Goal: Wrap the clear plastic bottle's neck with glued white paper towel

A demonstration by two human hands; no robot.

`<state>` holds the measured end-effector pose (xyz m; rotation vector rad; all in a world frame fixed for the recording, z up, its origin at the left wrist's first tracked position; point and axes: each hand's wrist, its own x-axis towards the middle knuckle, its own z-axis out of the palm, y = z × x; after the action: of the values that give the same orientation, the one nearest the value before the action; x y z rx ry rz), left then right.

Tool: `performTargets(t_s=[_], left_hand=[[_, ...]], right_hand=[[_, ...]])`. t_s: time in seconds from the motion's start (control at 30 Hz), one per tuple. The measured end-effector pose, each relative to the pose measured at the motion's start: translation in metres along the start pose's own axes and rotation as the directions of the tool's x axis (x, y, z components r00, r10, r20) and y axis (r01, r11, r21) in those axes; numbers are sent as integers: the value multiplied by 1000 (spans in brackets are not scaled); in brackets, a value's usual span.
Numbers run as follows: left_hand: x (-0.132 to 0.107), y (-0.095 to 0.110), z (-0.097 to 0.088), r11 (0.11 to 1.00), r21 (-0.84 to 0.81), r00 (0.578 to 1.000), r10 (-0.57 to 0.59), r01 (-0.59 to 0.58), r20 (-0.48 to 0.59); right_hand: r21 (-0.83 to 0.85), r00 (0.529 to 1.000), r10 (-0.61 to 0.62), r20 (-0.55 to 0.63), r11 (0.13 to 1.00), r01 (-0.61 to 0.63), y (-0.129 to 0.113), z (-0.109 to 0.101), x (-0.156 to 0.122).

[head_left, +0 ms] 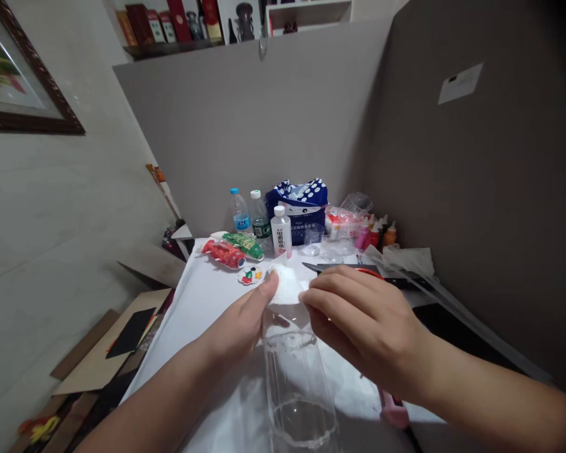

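My left hand (239,326) and my right hand (358,321) meet above a clear plastic cut bottle (298,390) that stands on the white table (193,314). Both hands pinch a piece of white tissue (287,284) over the bottle's open top. The left thumb presses on the tissue's left edge. The right fingers are curled onto its right side. The tissue's lower part is hidden behind the fingers.
At the table's back stand three bottles (260,219), a blue dotted bag (298,202), a clear cup (313,240) and paint bottles (376,234). Painted fish shapes (231,250), a small palette (251,275), scissors (349,269) and a pink object (395,410) lie nearby. Cardboard (113,352) lies on the floor, left.
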<state>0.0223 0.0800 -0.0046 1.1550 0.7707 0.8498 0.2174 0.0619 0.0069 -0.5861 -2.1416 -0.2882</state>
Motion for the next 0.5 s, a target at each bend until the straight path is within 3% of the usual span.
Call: performTargets(t_s=[0.17, 0.5], left_hand=[[2, -3, -4, 990, 134, 999, 52, -49, -15], [1, 4, -6, 978, 161, 987, 116, -134, 112]], right_hand=[[259, 984, 168, 52, 950, -176, 5, 5, 8], [366, 980, 190, 62, 909, -199, 7, 13, 15]])
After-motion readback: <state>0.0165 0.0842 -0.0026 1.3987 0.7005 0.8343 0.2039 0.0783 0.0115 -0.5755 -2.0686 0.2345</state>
